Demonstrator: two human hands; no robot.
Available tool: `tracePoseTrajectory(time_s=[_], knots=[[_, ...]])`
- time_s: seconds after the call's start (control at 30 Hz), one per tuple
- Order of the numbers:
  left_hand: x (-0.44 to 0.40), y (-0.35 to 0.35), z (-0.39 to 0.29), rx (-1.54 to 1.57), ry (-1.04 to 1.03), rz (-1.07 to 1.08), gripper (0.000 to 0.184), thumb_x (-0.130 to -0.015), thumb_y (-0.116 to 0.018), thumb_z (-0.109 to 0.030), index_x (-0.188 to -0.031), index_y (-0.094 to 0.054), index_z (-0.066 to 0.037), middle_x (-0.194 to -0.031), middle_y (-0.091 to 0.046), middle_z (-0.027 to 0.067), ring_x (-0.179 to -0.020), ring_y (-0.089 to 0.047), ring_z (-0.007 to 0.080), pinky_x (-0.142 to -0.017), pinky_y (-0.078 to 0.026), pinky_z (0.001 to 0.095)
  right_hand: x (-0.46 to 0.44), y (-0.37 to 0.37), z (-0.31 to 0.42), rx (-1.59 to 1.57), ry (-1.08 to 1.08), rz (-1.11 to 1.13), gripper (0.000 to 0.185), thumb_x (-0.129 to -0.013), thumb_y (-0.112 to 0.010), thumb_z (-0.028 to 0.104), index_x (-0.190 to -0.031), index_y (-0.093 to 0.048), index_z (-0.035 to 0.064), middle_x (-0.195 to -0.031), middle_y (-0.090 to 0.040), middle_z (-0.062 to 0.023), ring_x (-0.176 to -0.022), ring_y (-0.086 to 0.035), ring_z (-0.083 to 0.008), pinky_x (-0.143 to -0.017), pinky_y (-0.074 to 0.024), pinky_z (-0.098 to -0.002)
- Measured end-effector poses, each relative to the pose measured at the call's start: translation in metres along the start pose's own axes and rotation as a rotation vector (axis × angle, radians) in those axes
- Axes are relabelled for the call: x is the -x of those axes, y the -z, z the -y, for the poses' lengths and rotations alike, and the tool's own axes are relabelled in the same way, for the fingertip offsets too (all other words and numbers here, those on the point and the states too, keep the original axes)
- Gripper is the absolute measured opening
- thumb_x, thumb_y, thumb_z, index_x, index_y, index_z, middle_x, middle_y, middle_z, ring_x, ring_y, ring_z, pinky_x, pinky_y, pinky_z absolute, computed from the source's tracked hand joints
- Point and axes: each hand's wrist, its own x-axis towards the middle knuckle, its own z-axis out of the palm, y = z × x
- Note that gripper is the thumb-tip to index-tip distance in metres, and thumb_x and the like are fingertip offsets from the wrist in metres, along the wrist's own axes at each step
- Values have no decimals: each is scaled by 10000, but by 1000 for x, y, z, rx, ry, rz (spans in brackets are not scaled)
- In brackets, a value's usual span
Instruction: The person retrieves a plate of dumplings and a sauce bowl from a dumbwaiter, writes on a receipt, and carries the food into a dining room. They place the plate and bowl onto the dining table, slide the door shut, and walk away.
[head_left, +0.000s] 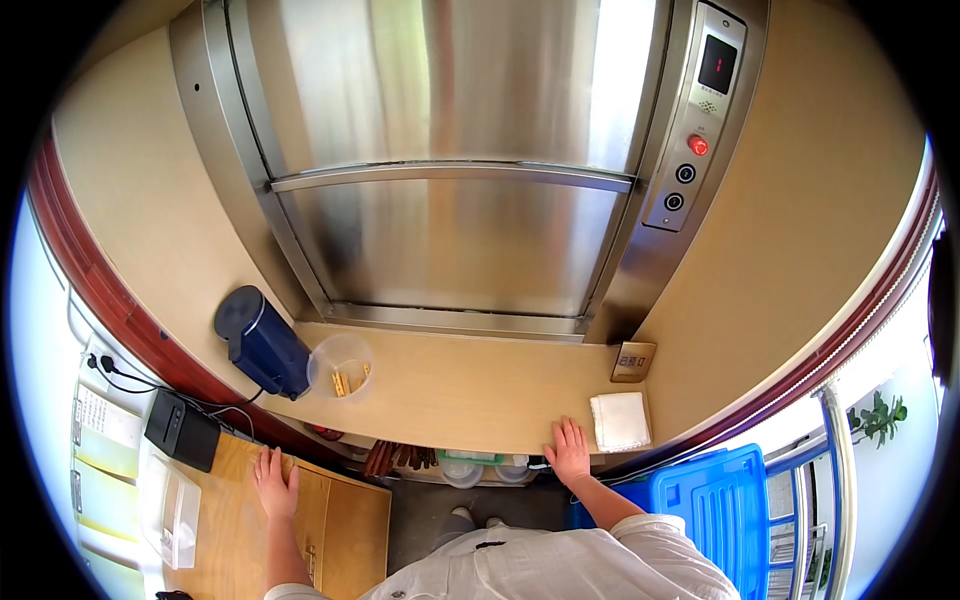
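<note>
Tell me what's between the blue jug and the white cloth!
In the head view, a clear tub holding small yellow things stands beside the blue jug. Then the shelf is bare until the right hand, near the white cloth.

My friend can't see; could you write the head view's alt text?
A person's left hand rests on a wooden cabinet, right hand on a shelf, before closed metal doors beside a button panel. The shelf holds a blue jug and clear tub.
</note>
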Motion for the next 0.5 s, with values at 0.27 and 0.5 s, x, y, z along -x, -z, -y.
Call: tracePoseTrajectory(time_s=[0.27, 0.5], knots=[[0, 0, 2, 15, -2, -12, 506, -784, -618, -219, -1250, -468, -89, -1332, -412, 139, -1234, -351, 341, -1041, -256, 463, 0, -1, 2, -6, 1, -13, 550, -803, -575, 328, -1265, -436, 65, -1341, -381, -166, -1265, -340, -318, -1057, -255, -456], [1, -1, -4, 14, -5, -9, 503, -788, -611, -224, -1250, -466, -87, -1329, -412, 143, -1233, -352, 342, -1044, -251, 465, -1, 2, -4, -2, 1, -13, 550, -803, -577, 325, -1266, -434, 66, -1339, -383, -163, -1267, -339, -317, -1056, -256, -458]])
